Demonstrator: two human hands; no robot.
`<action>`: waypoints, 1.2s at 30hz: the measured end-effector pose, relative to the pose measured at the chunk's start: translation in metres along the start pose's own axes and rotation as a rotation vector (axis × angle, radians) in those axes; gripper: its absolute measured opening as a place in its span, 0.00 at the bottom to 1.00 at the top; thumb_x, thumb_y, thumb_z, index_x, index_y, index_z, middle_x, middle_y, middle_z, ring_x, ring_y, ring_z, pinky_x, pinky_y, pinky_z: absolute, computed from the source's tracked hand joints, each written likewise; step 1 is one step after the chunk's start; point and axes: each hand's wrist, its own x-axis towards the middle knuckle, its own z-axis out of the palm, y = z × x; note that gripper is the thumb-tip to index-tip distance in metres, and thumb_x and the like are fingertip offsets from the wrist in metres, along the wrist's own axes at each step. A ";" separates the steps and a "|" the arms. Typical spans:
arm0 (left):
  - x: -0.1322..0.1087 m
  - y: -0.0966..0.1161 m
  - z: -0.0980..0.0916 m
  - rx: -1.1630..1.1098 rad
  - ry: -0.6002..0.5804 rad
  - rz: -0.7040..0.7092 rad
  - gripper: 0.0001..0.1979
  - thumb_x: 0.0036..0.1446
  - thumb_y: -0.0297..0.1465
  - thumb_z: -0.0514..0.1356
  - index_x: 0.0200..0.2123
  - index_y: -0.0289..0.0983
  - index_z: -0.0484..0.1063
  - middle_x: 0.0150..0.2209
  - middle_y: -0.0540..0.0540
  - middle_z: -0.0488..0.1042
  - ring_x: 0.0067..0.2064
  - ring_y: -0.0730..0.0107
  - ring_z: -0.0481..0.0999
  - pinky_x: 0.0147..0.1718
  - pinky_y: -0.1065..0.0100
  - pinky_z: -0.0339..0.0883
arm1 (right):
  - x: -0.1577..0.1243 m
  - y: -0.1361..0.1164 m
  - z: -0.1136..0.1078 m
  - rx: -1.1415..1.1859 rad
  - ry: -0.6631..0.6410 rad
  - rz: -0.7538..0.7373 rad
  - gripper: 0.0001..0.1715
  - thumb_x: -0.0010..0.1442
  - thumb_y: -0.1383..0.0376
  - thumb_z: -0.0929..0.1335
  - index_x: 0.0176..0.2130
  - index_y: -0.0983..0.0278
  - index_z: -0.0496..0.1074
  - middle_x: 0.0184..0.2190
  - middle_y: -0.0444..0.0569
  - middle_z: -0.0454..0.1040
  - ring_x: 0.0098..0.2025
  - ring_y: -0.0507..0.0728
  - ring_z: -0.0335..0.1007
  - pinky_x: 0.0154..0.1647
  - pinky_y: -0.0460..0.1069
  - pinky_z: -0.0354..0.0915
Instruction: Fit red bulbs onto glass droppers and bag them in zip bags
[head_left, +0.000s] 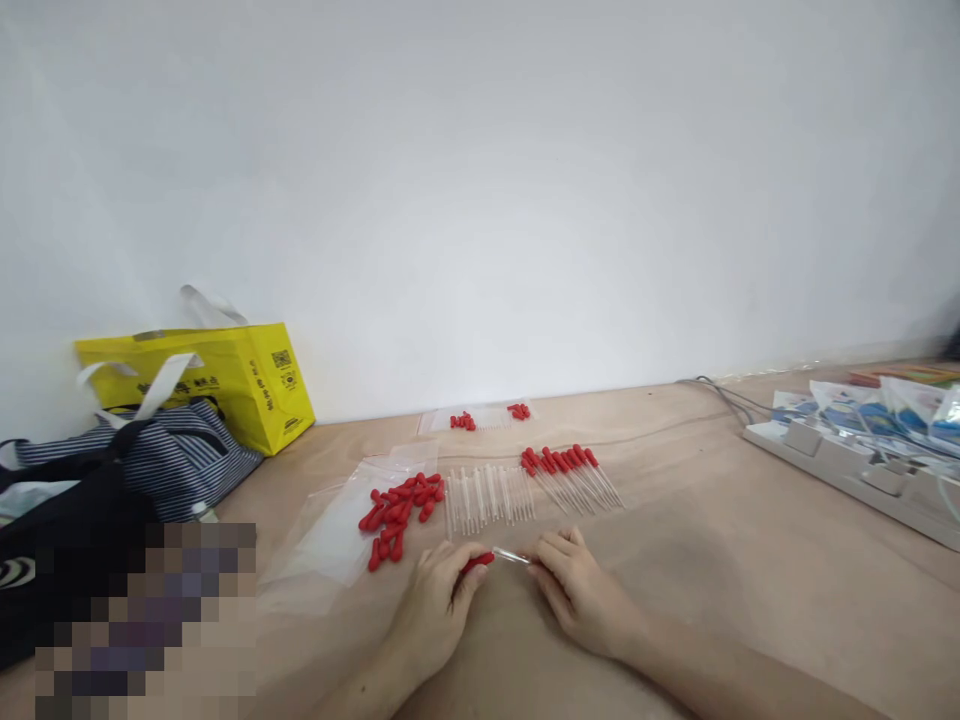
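Between the fingers of my left hand (442, 595) is a red rubber dropper bulb (480, 562), its narrow end pointing right. My right hand (581, 590) pinches a clear glass dropper tube (511, 555), whose end lies right at the bulb's mouth; I cannot tell whether they touch. Beyond my left hand lies a pile of loose red bulbs (401, 510). To its right, bare glass tubes (487, 497) lie side by side. Several droppers with red bulbs fitted (574, 478) rest in a slanted row farther right.
Clear plastic bags (337, 530) lie under and beside the bulb pile. Near the wall is another bag with red bulbs (463, 422). A yellow bag (259, 385) and a striped bag (184, 460) stand at left. A white power strip (847, 480) with plugs lies at right.
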 end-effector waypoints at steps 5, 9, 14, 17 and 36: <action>0.001 0.001 0.000 -0.020 0.014 -0.020 0.10 0.57 0.33 0.49 0.35 0.40 0.69 0.32 0.49 0.73 0.36 0.65 0.70 0.37 0.64 0.61 | 0.001 -0.003 0.001 0.007 -0.025 -0.013 0.13 0.59 0.73 0.56 0.41 0.62 0.64 0.31 0.45 0.68 0.33 0.52 0.62 0.38 0.49 0.52; 0.001 0.004 0.001 -0.059 0.040 -0.046 0.10 0.56 0.33 0.49 0.33 0.39 0.70 0.30 0.49 0.73 0.35 0.66 0.71 0.36 0.65 0.63 | 0.001 -0.006 0.001 0.040 -0.027 -0.018 0.14 0.58 0.73 0.57 0.40 0.62 0.64 0.32 0.46 0.69 0.34 0.53 0.62 0.37 0.48 0.51; 0.000 0.004 0.002 -0.078 0.034 -0.058 0.11 0.56 0.33 0.49 0.30 0.38 0.70 0.28 0.49 0.73 0.33 0.67 0.70 0.34 0.66 0.63 | 0.002 -0.005 0.001 0.018 -0.043 -0.057 0.13 0.57 0.73 0.57 0.39 0.61 0.65 0.32 0.45 0.69 0.33 0.52 0.61 0.37 0.48 0.50; -0.001 0.003 0.002 -0.052 0.020 -0.042 0.10 0.55 0.33 0.50 0.30 0.39 0.70 0.28 0.49 0.72 0.32 0.67 0.70 0.35 0.66 0.62 | 0.003 -0.002 -0.001 -0.077 -0.041 -0.080 0.15 0.55 0.75 0.57 0.38 0.61 0.66 0.30 0.45 0.69 0.30 0.51 0.59 0.36 0.48 0.48; -0.005 0.011 0.003 0.067 -0.005 0.129 0.10 0.55 0.31 0.50 0.26 0.38 0.68 0.23 0.49 0.70 0.28 0.68 0.67 0.35 0.62 0.57 | 0.006 -0.002 0.004 -0.159 0.028 -0.114 0.11 0.52 0.74 0.58 0.31 0.63 0.65 0.25 0.43 0.69 0.25 0.50 0.57 0.33 0.48 0.43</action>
